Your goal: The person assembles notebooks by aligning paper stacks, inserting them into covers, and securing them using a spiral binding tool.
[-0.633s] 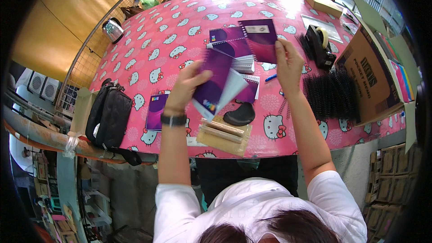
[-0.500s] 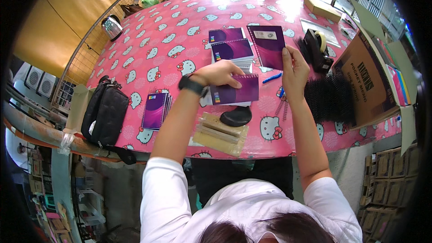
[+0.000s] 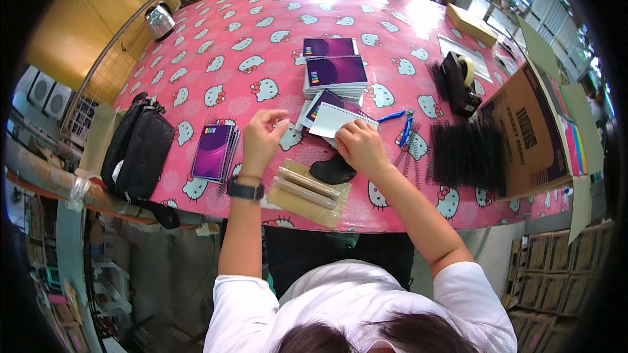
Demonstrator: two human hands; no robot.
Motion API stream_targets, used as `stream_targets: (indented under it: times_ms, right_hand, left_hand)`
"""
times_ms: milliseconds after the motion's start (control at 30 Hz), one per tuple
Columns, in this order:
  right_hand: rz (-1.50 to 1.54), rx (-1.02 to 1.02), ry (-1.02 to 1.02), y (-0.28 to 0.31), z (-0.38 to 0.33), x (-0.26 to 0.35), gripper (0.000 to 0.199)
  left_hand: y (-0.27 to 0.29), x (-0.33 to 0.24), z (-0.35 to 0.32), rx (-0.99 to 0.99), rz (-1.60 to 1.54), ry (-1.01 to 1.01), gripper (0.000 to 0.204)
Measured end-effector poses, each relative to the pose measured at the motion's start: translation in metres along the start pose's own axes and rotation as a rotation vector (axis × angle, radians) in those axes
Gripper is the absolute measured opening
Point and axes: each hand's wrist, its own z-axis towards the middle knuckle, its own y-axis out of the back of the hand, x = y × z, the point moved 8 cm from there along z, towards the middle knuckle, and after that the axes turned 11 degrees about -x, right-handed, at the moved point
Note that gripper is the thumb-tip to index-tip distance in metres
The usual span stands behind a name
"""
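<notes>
My right hand (image 3: pixel 361 145) grips the spiral edge of a small notebook, whose blank white page (image 3: pixel 335 119) faces up. Under and behind that page shows a purple notebook cover (image 3: pixel 327 99). My left hand (image 3: pixel 265 132), with a dark watch on the wrist, hovers just left of it; its fingers are bent and apart, with nothing in them. Beyond the hands stands a stack of purple notebooks (image 3: pixel 335 72), another purple notebook (image 3: pixel 330 46) behind it. A black rounded object (image 3: pixel 333 169) lies near my right hand, beside a brown sheet with clear-wrapped strips (image 3: pixel 307 189).
To the left are a second notebook stack (image 3: pixel 214 151), a black bag (image 3: pixel 139 153) and a metal kettle (image 3: pixel 159 21). On the right lie blue-handled pliers (image 3: pixel 407 127), black wire spirals (image 3: pixel 464 153), a tape dispenser (image 3: pixel 460 85) and an open cardboard box (image 3: pixel 523 127).
My right hand has come down and left from holding up a purple notebook; a white page now shows there. My left hand has let go of the notebook and drawn back left.
</notes>
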Motion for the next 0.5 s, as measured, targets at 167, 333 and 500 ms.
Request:
stream_targets:
  times_ms: [167, 333, 500]
  right_hand:
    - [0.141, -0.083, -0.052, 0.018, 0.018, -0.001, 0.006]
    - [0.189, -0.304, -0.353, 0.076, 0.033, -0.043, 0.009]
    - [0.23, -0.351, -0.58, 0.103, -0.009, -0.082, 0.016]
  left_hand:
    - [0.0, 0.014, -0.009, 0.068, -0.015, -0.08, 0.029]
    - [-0.075, 0.025, 0.034, 0.34, 0.363, -0.004, 0.072]
    - [-0.09, 0.013, 0.024, 0.401, 0.556, -0.074, 0.082]
